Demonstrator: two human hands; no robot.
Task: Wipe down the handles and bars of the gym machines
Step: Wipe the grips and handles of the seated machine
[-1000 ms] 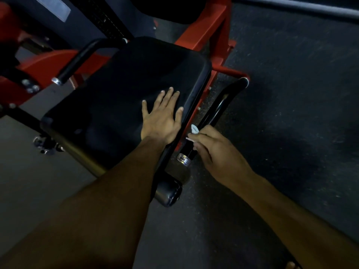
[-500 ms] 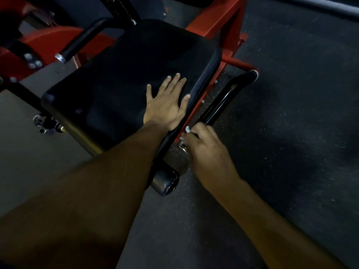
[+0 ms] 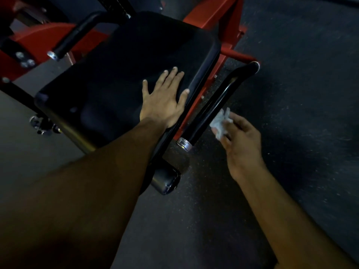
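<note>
- Both hands are low over a red-framed gym machine, well apart from each other.
- Left hand (image 3: 163, 101) lies flat on the black seat pad (image 3: 120, 74), fingers straight and spread, near the pad's right edge.
- Right hand (image 3: 240, 140) pinches a crumpled white wipe (image 3: 220, 123) between its thumb and fingertips; the other fingers are loosely bent.
- That wipe sits just beside the right side of the black handle (image 3: 211, 107); whether it touches the bar cannot be told, as the hand is a little blurred.
- This right-side handle runs slanted beside the seat pad, with a silver end cap (image 3: 183, 143) at its near end and a bend toward its far end by the red frame (image 3: 217, 26).
- Between pad and handle a strip of red frame shows, with small bolts along it.
- On the far left a second black handle (image 3: 75, 34) with its own silver end sticks out toward the camera, untouched by either hand.
- Under the near edge of the seat a short black roller pad (image 3: 165, 181) pokes out.
- Everything stands on a dark speckled rubber floor (image 3: 291, 113).
</note>
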